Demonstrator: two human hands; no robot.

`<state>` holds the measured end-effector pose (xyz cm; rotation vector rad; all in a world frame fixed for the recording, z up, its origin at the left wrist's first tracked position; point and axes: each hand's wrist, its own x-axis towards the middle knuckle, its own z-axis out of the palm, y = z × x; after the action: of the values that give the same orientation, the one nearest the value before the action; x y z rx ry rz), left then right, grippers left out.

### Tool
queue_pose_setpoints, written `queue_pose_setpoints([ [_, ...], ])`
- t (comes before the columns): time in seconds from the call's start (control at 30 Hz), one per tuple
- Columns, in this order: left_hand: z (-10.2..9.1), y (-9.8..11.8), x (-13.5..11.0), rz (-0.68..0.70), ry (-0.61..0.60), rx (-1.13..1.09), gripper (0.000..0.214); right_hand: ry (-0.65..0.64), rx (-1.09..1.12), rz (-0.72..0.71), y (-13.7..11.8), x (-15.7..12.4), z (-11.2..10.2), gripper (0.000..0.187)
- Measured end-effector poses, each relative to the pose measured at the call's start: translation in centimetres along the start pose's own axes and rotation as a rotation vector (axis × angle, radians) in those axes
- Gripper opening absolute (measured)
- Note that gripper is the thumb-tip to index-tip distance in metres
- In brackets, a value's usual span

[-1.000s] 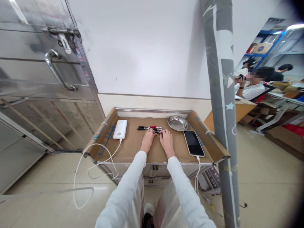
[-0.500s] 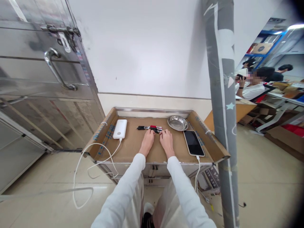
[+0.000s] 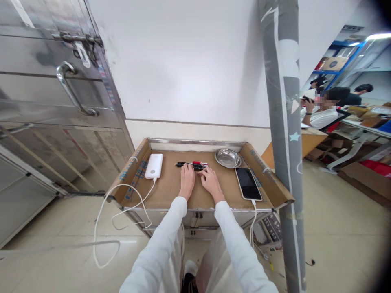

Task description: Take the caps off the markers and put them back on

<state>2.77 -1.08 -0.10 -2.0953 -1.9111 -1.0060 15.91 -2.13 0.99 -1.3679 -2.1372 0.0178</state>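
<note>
A small bunch of black and red pens (image 3: 192, 165) lies on the cardboard-lined table top (image 3: 171, 193), near its back edge. My left hand (image 3: 186, 180) lies flat just in front of the pens, fingers stretched out and reaching their left part. My right hand (image 3: 209, 180) is beside it, angled to the left, its fingertips at the pens' right end. Neither hand has lifted anything. Both arms are in white sleeves.
A white power bank (image 3: 154, 165) with a looping white cable (image 3: 102, 219) lies at the left. A steel dish (image 3: 227, 158) and a dark phone (image 3: 248, 183) lie at the right. A grey pillar (image 3: 284, 122) stands right, a steel door (image 3: 61, 93) left. People (image 3: 324, 112) sit far right.
My right hand has shifted slightly left and turned toward the pens. My left hand has straightened, its fingers closer to the pens. The pens stay in place.
</note>
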Motion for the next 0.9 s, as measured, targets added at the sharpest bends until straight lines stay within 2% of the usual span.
queue_pose_setpoints([
  [0.07, -0.2, 0.1, -0.1, -0.077, 0.041, 0.059, 0.033, 0.002, -0.003, 0.023, 0.0, 0.0, 0.1, 0.03],
  [0.17, -0.5, 0.2, -0.2, -0.145, 0.04, 0.115, 0.038, 0.003, 0.001, 0.023, 0.2, 0.0, 0.3, 0.031],
  [0.33, -0.9, 0.4, -0.1, -0.223, 0.029, 0.222, 0.029, 0.008, 0.037, 0.029, 0.3, 0.0, 0.4, 0.031],
  [0.43, -1.3, 0.3, -0.1, -0.259, 0.013, 0.222, 0.029, 0.063, 0.087, 0.046, 0.1, 0.1, 0.1, 0.035],
  [0.5, -1.5, 0.3, 0.0, -0.195, -0.028, 0.12, 0.03, 0.124, 0.15, 0.047, -0.1, 0.1, -0.1, 0.043],
  [0.57, -1.7, 0.4, 0.0, -0.031, -0.085, -0.018, 0.028, 0.164, 0.219, 0.033, -0.3, 0.0, -0.4, 0.051],
  [0.67, -1.9, 0.7, -0.2, 0.19, -0.134, -0.197, 0.023, 0.146, 0.29, -0.011, -0.3, -0.1, -0.6, 0.052],
  [0.73, -2.0, 0.7, -0.4, 0.22, -0.112, -0.32, 0.022, 0.123, 0.311, -0.017, -0.1, -0.2, -0.6, 0.049],
  [0.9, -2.1, 0.6, -0.5, 0.193, 0.039, -0.574, 0.019, 0.1, 0.354, 0.012, 0.5, -0.3, 0.1, 0.043],
])
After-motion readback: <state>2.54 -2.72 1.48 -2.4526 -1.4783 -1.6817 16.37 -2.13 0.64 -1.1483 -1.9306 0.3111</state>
